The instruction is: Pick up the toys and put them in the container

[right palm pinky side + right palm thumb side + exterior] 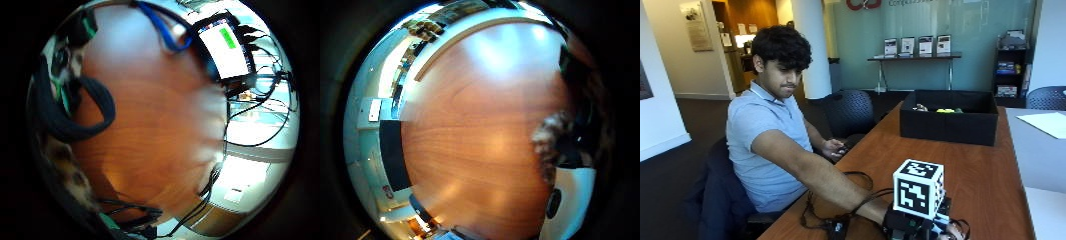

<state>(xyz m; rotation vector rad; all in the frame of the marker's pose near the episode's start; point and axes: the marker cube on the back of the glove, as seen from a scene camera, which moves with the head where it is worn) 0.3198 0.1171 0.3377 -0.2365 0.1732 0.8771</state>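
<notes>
Wood-grain counter (986, 165), reddish brown and smooth, running from the lower foreground to the upper right of the outside view, its long axis pointing away from the camera. Black container (947, 120), a rectangular soft-sided box, open at the top, standing on the counter in the upper right, long side across the counter's width. Toys (945, 110), small yellow, green and pale shapes, just visible over the rim inside the container; their forms cannot be told. Person seated at the counter's left edge in a light blue shirt, arm stretched to the lower centre. Of the hands, the gloved right hand (919, 227) lies low over the counter at the bottom edge; whether its fingers are curled or straight cannot be told. Bare left hand (834, 149) rests at the counter's edge, centre left.
</notes>
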